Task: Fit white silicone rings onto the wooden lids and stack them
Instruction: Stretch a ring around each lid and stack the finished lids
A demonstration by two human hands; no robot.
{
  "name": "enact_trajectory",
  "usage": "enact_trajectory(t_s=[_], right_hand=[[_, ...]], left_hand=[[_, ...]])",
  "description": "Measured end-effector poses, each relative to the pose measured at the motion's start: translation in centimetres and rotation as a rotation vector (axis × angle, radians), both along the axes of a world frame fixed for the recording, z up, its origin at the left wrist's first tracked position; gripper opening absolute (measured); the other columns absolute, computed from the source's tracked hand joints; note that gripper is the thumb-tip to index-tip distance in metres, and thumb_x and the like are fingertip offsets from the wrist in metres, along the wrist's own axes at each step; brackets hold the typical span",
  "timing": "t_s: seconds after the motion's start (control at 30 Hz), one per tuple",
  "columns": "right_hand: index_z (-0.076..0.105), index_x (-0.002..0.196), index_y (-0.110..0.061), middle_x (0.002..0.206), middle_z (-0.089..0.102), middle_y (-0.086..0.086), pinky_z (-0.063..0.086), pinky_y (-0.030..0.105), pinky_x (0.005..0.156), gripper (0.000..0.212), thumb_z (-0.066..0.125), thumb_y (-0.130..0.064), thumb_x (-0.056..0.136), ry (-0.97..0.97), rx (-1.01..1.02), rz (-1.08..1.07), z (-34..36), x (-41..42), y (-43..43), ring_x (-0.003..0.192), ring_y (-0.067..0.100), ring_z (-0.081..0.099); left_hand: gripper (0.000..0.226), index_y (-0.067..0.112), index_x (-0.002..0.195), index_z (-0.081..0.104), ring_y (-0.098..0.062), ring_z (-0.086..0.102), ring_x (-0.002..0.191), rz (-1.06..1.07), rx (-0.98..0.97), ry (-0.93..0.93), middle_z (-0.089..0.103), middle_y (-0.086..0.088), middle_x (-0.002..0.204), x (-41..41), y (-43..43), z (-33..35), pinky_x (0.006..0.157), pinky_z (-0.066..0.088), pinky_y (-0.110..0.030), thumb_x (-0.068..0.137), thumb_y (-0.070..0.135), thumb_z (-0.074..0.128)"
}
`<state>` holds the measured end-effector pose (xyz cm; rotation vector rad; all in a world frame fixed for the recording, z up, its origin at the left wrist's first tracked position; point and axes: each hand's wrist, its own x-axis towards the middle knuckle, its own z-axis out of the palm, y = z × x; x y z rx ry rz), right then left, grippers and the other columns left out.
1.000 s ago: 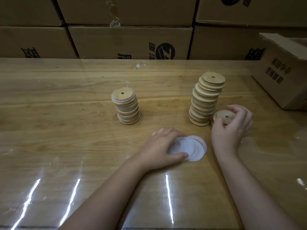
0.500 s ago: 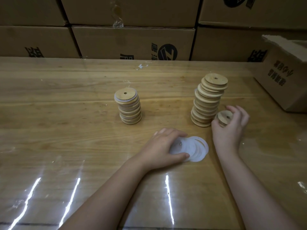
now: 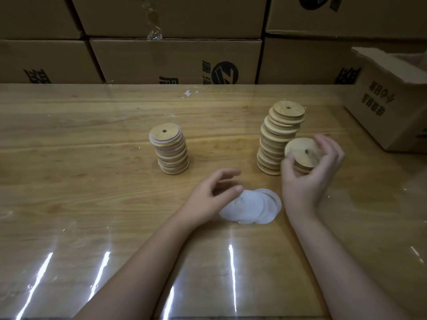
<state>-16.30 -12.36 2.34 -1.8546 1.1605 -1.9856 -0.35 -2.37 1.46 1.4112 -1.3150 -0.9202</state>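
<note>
My right hand (image 3: 307,181) grips a round wooden lid (image 3: 302,151) with a centre hole, tilted up and lifted off the table, beside a tall leaning stack of bare wooden lids (image 3: 278,137). Under the held lid I can make out a lid or two more. My left hand (image 3: 212,197) hovers with relaxed fingers over a small pile of white silicone rings (image 3: 251,207); its thumb tip touches the top ring. To the left stands a shorter stack of lids with white rings fitted (image 3: 169,150).
The glossy wooden table (image 3: 92,192) is backed by a wall of cardboard boxes (image 3: 175,61). An open cardboard box (image 3: 392,100) stands at the right edge. A scrap of white film (image 3: 190,93) lies near the far edge.
My right hand has raised the lid from the table beside the tall stack and tilted it. My left hand has lifted off the ring pile and opened its fingers.
</note>
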Motion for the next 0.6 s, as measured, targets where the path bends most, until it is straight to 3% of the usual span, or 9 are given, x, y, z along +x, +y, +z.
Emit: enact_trajectory(t_s=[0.07,0.13,0.2,0.3,0.4,0.5,0.6], right_hand=[[0.05,0.115,0.006,0.119,0.044,0.019,0.04,0.033,0.1,0.043,0.063,-0.002,0.074,0.091,-0.083,0.118,-0.1,0.9,0.9,0.116,0.023,0.045],[0.05,0.116,-0.004,0.122,0.041,0.014,0.038,0.027,0.101,0.045,0.064,-0.007,0.074,0.19,-0.127,0.261,-0.3,1.7,1.8,0.118,0.021,0.044],[0.049,0.117,-0.011,0.125,0.041,0.011,0.037,0.029,0.102,0.046,0.066,-0.011,0.074,0.308,-0.138,0.386,-0.6,2.3,2.4,0.12,0.022,0.044],[0.048,0.12,-0.015,0.128,0.043,0.013,0.037,0.032,0.105,0.049,0.067,-0.014,0.075,0.433,-0.098,0.526,-1.1,2.7,2.7,0.124,0.021,0.043],[0.046,0.125,-0.016,0.133,0.041,0.01,0.034,0.03,0.107,0.051,0.065,-0.021,0.078,0.445,-0.056,0.589,-1.3,2.9,2.6,0.128,0.021,0.041],[0.046,0.129,-0.01,0.136,0.038,0.004,0.033,0.029,0.108,0.052,0.062,-0.023,0.081,0.398,-0.007,0.557,-1.4,2.7,2.2,0.13,0.017,0.039],[0.049,0.128,-0.01,0.127,0.045,0.001,0.041,0.028,0.101,0.045,0.059,-0.018,0.085,0.332,0.141,0.561,-1.7,2.4,1.8,0.12,0.011,0.047]], left_hand=[[0.021,0.024,0.11,0.06,0.0,0.061,0.102,0.054,-0.006,0.175,0.066,0.003,0.116,0.3,-0.1,0.3,0.083,0.045,-0.013,0.089,0.02,0.059],[0.03,0.017,0.112,0.06,-0.007,0.063,0.098,0.085,-0.022,0.293,0.07,-0.001,0.106,0.4,-0.2,0.4,0.081,0.048,-0.016,0.085,0.029,0.055],[0.038,0.014,0.111,0.06,-0.01,0.065,0.091,0.085,-0.033,0.358,0.072,-0.001,0.094,0.4,-0.3,0.4,0.082,0.049,-0.022,0.08,0.033,0.054],[0.031,0.014,0.107,0.064,-0.018,0.061,0.083,0.044,-0.047,0.413,0.068,-0.007,0.088,0.6,-0.3,0.1,0.078,0.048,-0.027,0.08,0.027,0.059],[0.029,0.01,0.103,0.066,-0.026,0.056,0.08,0.065,-0.041,0.45,0.066,-0.015,0.088,0.8,-0.5,-0.1,0.076,0.046,-0.031,0.078,0.023,0.064],[0.028,0.007,0.101,0.063,-0.014,0.064,0.072,0.145,-0.086,0.542,0.071,-0.006,0.081,0.8,-0.8,-0.1,0.065,0.05,-0.021,0.076,0.02,0.064],[0.027,0.009,0.099,0.061,-0.012,0.068,0.076,0.239,-0.132,0.62,0.072,-0.005,0.08,1.1,-0.9,-0.1,0.062,0.05,-0.019,0.075,0.021,0.066]])
